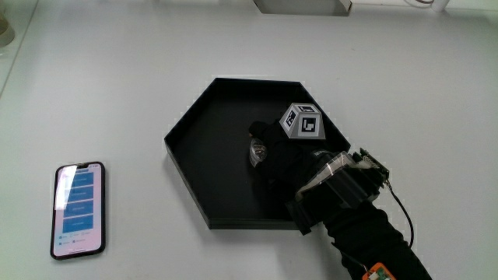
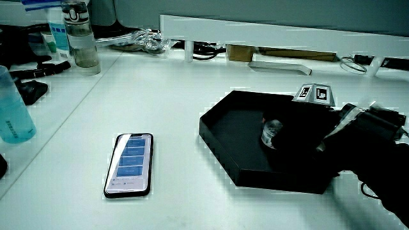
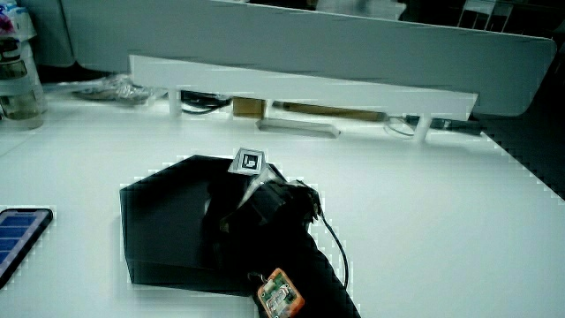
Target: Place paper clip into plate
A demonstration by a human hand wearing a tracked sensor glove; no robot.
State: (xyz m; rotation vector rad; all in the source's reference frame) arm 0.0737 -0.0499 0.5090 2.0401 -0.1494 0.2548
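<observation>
Silvery paper clip (image 1: 256, 151) under hand (image 1: 282, 152), inside black plate (image 1: 191, 155).

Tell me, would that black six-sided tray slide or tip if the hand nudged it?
The tray would probably slide rather than tip: it sits flat and low on the smooth white table. It looks thin-walled, so likely light. The hand over it might steady it.

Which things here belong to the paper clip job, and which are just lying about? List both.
For the job:
- black plate
- hand, over the plate
- small shiny thing in its fingers, likely the clip

Lying about:
- phone on the table beside the plate
- bottles at the table's edge
- white partition
</observation>
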